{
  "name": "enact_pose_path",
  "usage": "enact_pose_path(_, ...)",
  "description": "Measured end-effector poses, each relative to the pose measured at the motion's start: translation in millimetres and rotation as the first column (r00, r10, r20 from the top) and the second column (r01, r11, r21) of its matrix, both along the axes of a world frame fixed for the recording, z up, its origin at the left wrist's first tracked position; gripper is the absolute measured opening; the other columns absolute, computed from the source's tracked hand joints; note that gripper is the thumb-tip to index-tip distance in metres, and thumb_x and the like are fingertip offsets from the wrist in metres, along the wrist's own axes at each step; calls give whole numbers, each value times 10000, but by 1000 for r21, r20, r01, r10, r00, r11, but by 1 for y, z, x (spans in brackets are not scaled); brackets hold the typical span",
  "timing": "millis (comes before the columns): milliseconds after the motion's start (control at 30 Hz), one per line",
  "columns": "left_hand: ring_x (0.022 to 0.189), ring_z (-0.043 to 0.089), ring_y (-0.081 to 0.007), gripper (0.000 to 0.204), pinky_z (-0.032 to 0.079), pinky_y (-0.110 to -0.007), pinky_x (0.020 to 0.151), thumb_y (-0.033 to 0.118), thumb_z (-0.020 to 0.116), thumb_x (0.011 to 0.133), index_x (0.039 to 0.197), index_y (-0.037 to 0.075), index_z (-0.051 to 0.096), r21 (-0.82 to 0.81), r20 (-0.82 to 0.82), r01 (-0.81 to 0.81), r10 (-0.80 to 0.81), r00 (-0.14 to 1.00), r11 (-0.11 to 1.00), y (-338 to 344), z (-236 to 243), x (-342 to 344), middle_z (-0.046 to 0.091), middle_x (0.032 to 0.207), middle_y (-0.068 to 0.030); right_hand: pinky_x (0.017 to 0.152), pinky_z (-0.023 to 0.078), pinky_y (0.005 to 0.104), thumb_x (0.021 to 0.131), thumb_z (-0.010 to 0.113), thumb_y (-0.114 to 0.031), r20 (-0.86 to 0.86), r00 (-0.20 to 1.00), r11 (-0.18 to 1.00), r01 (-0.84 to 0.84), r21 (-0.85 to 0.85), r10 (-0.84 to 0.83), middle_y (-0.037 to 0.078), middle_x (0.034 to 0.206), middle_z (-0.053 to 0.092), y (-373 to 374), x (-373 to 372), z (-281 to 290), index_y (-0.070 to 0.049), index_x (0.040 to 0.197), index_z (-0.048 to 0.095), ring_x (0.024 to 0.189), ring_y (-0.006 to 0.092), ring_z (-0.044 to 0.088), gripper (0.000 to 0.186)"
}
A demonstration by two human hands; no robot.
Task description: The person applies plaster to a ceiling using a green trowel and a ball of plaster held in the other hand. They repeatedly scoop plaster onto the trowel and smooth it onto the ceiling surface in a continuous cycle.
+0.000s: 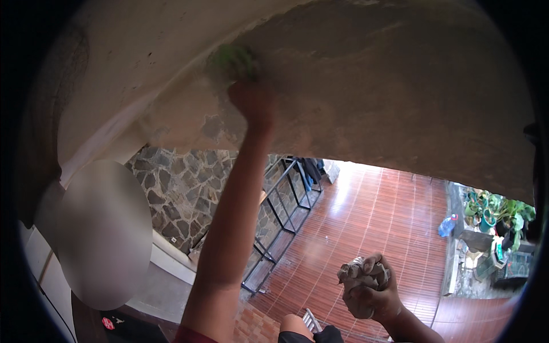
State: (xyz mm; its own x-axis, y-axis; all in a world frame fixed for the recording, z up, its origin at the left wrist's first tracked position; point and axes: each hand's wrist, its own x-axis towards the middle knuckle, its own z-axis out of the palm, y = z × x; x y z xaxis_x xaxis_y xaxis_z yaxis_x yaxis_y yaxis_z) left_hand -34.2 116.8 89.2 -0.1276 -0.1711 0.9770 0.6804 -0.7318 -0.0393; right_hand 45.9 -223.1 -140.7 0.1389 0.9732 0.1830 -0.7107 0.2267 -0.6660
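My left hand (pixel 251 103) is raised overhead against a stained, brownish plaster surface (pixel 366 97). Its fingers are closed round a green object (pixel 235 62), smeared by motion, whose exact kind I cannot make out; it touches or nearly touches the plaster, near the seam with a paler surface (pixel 154 51). Lower down on the right, my right hand (pixel 374 294) grips a crumpled grey-white wad (pixel 360 271), which looks like a dirty bag or sheet bunched up. Grey smears show on its fingers.
Far below lies a reddish tiled floor (pixel 372 211). A black metal frame (pixel 289 208) stands along the stone-clad wall (pixel 177 188). Potted plants (pixel 497 211) and a clear blue-tinted bottle (pixel 448 226) are at the right. Part of a ladder (pixel 310 320) shows beside my knee.
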Motion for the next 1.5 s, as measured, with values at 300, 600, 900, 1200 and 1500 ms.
enact_pose_path(300, 596, 654, -185, 322, 518, -326, 539, 61, 534, 930, 1239, -3, 601, -334, 21, 294, -305, 952, 895, -62, -41, -42, 700, 889, -205, 718, 554, 353, 733, 688, 98, -29, 997, 996, -72, 46, 73, 198, 1020, 619, 3, -21, -9, -108, 1057, 475, 992, 285, 633, 439)
enact_pose_path(600, 887, 668, -414, 390, 530, -470, 793, 161, 541, 938, 1298, 13, 560, -332, 148, 46, 4, 989, 942, 72, 7, -99, 645, 1100, -277, 647, 561, 326, 751, 675, 100, 13, 999, 999, 33, 0, -33, 242, 1035, 608, 2, -21, -5, -104, 1066, 467, 891, 250, 655, 428)
enact_pose_path(900, 908, 690, -298, 385, 521, -382, 784, 135, 522, 954, 1322, 21, 542, -309, -16, 203, -219, 976, 929, -33, -23, -21, 661, 1093, -241, 646, 562, 328, 762, 670, 91, -33, 999, 999, -32, -8, 31, 258, 1039, 601, 13, -11, -9, -103, 1065, 458, 880, 258, 652, 418)
enact_pose_path(1200, 959, 693, -261, 391, 543, -381, 774, 9, 508, 916, 1301, -56, 529, -557, 221, 333, -250, 943, 761, -42, -55, -92, 667, 1100, -244, 700, 562, 340, 759, 666, 92, -34, 999, 998, -12, 67, 15, 234, 1022, 611, 1, -27, -6, -97, 1067, 461, 970, 286, 637, 415)
enact_pose_path(1500, 1048, 643, -355, 370, 493, -392, 886, 108, 503, 945, 1279, -46, 550, -115, 169, 319, -297, 940, 941, 15, 6, -54, 636, 1171, -243, 684, 586, 339, 747, 658, 94, -3, 997, 996, 79, 28, -79, 253, 1051, 598, 2, -33, -5, -103, 1085, 455, 938, 283, 653, 441)
